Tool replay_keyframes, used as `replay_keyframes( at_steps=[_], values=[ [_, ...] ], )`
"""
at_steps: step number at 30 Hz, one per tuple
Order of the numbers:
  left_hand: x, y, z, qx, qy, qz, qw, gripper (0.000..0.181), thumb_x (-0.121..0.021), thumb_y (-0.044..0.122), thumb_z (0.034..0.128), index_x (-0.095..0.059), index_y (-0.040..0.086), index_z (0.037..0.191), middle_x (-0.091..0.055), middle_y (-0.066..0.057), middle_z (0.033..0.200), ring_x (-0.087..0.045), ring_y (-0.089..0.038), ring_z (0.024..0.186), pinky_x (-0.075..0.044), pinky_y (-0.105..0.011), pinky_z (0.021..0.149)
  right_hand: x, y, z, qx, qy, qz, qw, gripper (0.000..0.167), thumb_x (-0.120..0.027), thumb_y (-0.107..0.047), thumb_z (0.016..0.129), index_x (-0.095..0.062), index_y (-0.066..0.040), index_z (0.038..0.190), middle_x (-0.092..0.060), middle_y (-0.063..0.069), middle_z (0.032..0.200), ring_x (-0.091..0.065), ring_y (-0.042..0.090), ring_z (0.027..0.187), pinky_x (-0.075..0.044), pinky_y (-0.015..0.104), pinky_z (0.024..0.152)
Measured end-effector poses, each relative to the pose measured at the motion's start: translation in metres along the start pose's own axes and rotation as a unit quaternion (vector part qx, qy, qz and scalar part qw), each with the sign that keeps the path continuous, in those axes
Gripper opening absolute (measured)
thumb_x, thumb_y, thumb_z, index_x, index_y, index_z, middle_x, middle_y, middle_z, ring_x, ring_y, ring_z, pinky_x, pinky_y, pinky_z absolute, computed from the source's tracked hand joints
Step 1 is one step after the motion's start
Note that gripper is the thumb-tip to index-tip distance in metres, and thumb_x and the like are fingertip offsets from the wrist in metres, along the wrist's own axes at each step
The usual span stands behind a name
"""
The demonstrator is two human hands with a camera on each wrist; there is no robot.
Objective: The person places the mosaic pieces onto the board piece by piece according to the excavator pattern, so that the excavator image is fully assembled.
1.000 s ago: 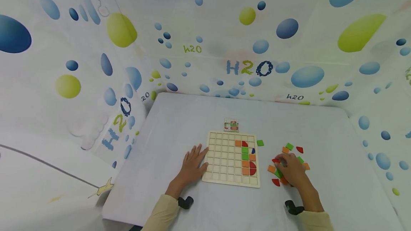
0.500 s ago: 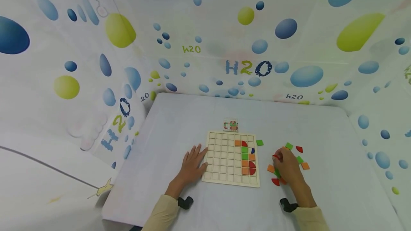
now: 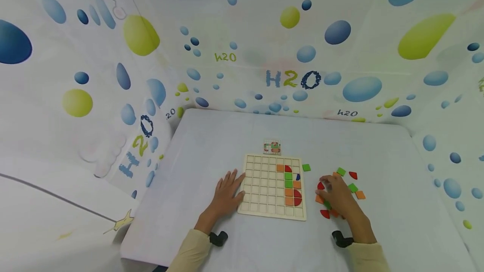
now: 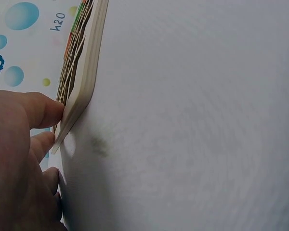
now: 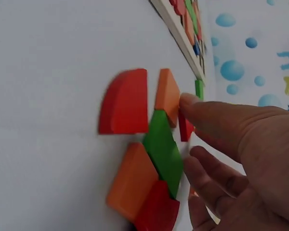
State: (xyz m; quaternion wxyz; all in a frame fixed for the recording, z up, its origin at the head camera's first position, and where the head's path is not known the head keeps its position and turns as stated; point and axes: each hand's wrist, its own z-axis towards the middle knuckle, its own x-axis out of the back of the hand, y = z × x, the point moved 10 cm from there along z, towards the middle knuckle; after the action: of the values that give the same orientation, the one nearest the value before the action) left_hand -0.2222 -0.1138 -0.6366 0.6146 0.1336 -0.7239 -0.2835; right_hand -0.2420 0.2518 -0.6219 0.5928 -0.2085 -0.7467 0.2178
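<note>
Flat on the table lies a wooden grid board (image 3: pixel 261 188), with several orange, green, red and blue pieces set in its right side. My left hand (image 3: pixel 224 196) rests at the board's left edge, its fingers spread; in the left wrist view the thumb touches the rim near a corner. Right of the board, my right hand (image 3: pixel 338 194) holds a red quarter-circle piece (image 3: pixel 320 185) between thumb and forefinger, over a loose heap. In the right wrist view the thumb partly covers this piece, beside an orange square (image 5: pixel 168 96), a green square (image 5: pixel 164 151) and another red quarter-circle (image 5: pixel 127 103).
A small pattern card (image 3: pixel 272 147) lies behind the board. One green square (image 3: pixel 306 167) sits by the board's right edge. Several pieces, such as an orange square (image 3: pixel 360 195) and a red quarter-circle (image 3: pixel 353 175), lie around my right hand. A patterned wall backs the table.
My right hand has shifted slightly left with the red quarter-circle piece; its thumb and forefinger are wider apart, and more of the piece's face shows. My left hand stays by the board.
</note>
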Motion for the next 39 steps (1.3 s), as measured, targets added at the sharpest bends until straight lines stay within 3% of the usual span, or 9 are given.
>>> replay_keyframes(
  at_steps=[5,15,22,30,39],
  values=[
    [0.000,0.001,-0.001,0.002,-0.002,-0.001,1.0000,0.063,-0.053,0.028,0.1055,-0.038,0.015,0.165,-0.022,-0.016,0.175,-0.013,-0.042,0.163,-0.010,-0.067,0.127,0.001,0.004,0.002,0.014,-0.025,0.005,0.9996,0.043,-0.072,-0.016,0.100,-0.061,-0.003,0.140,-0.056,0.025,0.136,-0.058,0.040,0.119,-0.052,0.061,0.104],
    [0.000,-0.001,0.000,0.007,-0.001,0.002,1.0000,0.063,-0.052,0.029,0.1062,-0.037,0.017,0.166,-0.021,-0.014,0.176,-0.011,-0.039,0.164,-0.009,-0.066,0.127,-0.002,0.005,0.011,0.032,0.018,0.017,0.9992,0.041,-0.072,-0.015,0.100,-0.062,-0.004,0.138,-0.058,0.020,0.129,-0.059,0.034,0.112,-0.058,0.054,0.099],
    [-0.003,-0.003,0.000,0.010,-0.007,0.012,0.9999,0.063,-0.051,0.031,0.1061,-0.036,0.017,0.166,-0.020,-0.013,0.176,-0.011,-0.038,0.164,-0.010,-0.065,0.128,-0.007,-0.001,0.013,0.039,0.024,0.024,0.9987,0.035,-0.070,-0.015,0.102,-0.063,-0.005,0.135,-0.056,0.018,0.130,-0.057,0.032,0.110,-0.058,0.053,0.098],
    [0.001,0.000,-0.001,0.004,-0.005,0.002,1.0000,0.063,-0.053,0.028,0.1052,-0.038,0.016,0.165,-0.022,-0.015,0.175,-0.013,-0.041,0.163,-0.010,-0.067,0.127,-0.008,-0.009,0.018,0.032,0.026,0.014,0.9991,0.035,-0.070,-0.017,0.102,-0.063,-0.003,0.133,-0.059,0.015,0.117,-0.056,0.029,0.102,-0.058,0.048,0.093],
    [-0.002,-0.002,-0.001,-0.005,0.009,0.000,1.0000,0.063,-0.051,0.031,0.1051,-0.038,0.016,0.165,-0.022,-0.015,0.175,-0.014,-0.041,0.163,-0.010,-0.067,0.127,-0.011,-0.008,0.021,0.012,0.025,0.007,0.9996,0.040,-0.068,-0.021,0.103,-0.061,0.001,0.136,-0.059,0.020,0.124,-0.059,0.032,0.107,-0.057,0.053,0.099]
  ],
)
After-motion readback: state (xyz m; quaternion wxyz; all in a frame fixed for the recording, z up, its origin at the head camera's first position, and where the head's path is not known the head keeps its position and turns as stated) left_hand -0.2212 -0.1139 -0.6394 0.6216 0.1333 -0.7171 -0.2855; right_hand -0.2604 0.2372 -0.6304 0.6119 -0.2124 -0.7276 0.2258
